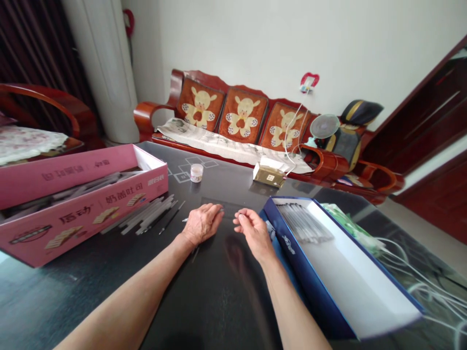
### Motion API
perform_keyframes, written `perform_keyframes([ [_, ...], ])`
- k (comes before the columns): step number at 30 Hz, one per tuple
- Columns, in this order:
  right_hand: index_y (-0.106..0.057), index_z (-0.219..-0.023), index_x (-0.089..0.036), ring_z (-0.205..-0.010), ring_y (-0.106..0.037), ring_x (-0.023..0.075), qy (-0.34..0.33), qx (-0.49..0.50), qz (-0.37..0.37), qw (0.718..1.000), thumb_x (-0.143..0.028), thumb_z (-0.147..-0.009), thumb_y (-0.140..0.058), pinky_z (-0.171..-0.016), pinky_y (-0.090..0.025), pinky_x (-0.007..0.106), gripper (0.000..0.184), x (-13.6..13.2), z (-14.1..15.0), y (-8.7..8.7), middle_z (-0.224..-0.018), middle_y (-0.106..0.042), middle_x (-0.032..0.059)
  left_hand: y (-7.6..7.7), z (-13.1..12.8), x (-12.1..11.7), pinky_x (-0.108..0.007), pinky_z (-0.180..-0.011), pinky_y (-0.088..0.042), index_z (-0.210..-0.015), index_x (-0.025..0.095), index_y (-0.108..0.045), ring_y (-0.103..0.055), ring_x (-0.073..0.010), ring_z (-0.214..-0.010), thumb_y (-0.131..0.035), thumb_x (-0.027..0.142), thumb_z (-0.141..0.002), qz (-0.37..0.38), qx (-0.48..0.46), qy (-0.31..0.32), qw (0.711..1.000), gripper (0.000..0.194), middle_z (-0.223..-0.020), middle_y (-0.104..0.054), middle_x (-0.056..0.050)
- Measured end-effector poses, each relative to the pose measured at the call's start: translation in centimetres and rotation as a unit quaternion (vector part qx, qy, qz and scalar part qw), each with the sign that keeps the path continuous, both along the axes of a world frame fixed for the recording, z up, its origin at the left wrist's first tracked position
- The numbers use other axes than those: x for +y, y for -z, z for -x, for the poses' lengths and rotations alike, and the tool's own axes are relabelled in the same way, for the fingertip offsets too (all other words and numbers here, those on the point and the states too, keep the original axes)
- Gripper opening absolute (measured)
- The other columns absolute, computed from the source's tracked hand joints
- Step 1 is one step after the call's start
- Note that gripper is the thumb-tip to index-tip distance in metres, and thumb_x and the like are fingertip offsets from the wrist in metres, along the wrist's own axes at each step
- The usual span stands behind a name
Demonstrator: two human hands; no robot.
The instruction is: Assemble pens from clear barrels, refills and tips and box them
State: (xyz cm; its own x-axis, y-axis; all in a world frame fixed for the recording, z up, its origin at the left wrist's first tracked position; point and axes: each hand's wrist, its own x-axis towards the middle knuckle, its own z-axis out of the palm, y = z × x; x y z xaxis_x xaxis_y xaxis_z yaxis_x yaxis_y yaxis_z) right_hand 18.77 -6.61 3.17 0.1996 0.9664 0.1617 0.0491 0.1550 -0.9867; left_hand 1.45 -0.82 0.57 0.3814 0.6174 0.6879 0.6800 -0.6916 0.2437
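We have the left grip (202,224) closed, palm down on the dark worktop (219,301), curled over a slim pen (185,219). The pen's long axis runs nearly crosswise to our view, its fine tip poking out left of the hand and pointing left, its far end just showing past the fingers. The right grip (254,233) is just beside it, half closed, thumb and forefinger close together; we cannot tell if it holds anything.

On our left, an open pink cardboard box (91,223) holds pale pens, and more loose pens (146,218) lie slanted beside it. On our right, an open blue box (310,291) holds a bundle of pens. Farther off stand a small jar (196,172) and a tan carton (269,175). Past the worktop, a red wooden sofa (241,116) with bear-patterned cushions stands against a white wall (237,43).
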Motion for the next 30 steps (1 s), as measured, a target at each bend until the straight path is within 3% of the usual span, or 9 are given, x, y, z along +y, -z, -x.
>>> perform_keyframes([
  [3, -0.061, -0.099, -0.020, -0.072, -0.064, 0.0112, -0.029, 0.135, 0.020, 0.990, -0.041, -0.077, -0.066, -0.059, -0.052, 0.021, 0.030, 1.3, 1.6, 2.2, -0.088, -0.067, 0.0012, -0.4, 0.0, -0.3, -0.025, -0.069, -0.050, -0.103, 0.018, -0.061, -0.062, -0.0155, -0.076, -0.041, 0.029, -0.094, 0.003, 0.006, 0.018, 1.000, 0.025, -0.082, -0.065, -0.005],
  [7, -0.065, -0.101, -0.018, -0.075, -0.064, 0.0120, -0.042, 0.155, 0.022, 0.987, -0.040, -0.075, -0.068, -0.058, -0.051, 0.021, 0.034, 1.5, 1.5, 3.6, -0.088, -0.068, 0.0030, -0.8, -0.1, -0.6, -0.025, -0.068, -0.048, -0.105, 0.018, -0.061, -0.059, -0.0160, -0.075, -0.041, 0.025, -0.093, 0.002, 0.024, 0.040, 0.999, 0.024, -0.078, -0.062, -0.005],
  [16, -0.067, -0.092, -0.021, -0.075, -0.061, 0.0111, -0.046, 0.187, 0.027, 0.981, -0.034, -0.071, -0.074, -0.062, -0.051, 0.020, 0.026, 1.9, 1.2, 4.0, -0.080, -0.066, -0.0011, -1.0, -0.3, -1.0, -0.027, -0.067, -0.045, -0.097, 0.018, -0.062, -0.055, -0.0167, -0.073, -0.040, 0.026, -0.093, 0.026, 0.071, 0.058, 0.995, 0.024, -0.076, -0.059, -0.004],
  [30, -0.068, -0.094, -0.019, -0.073, -0.063, 0.0139, 0.007, 0.095, 0.011, 0.995, -0.040, -0.071, -0.073, -0.068, -0.055, 0.027, 0.031, 2.1, 1.6, 4.3, -0.079, -0.068, 0.0000, -0.8, -0.3, -0.8, -0.026, -0.069, -0.048, -0.100, 0.018, -0.063, -0.058, -0.0168, -0.080, -0.038, 0.026, -0.094, 0.059, 0.075, 0.081, 0.992, 0.027, -0.084, -0.058, -0.006],
])
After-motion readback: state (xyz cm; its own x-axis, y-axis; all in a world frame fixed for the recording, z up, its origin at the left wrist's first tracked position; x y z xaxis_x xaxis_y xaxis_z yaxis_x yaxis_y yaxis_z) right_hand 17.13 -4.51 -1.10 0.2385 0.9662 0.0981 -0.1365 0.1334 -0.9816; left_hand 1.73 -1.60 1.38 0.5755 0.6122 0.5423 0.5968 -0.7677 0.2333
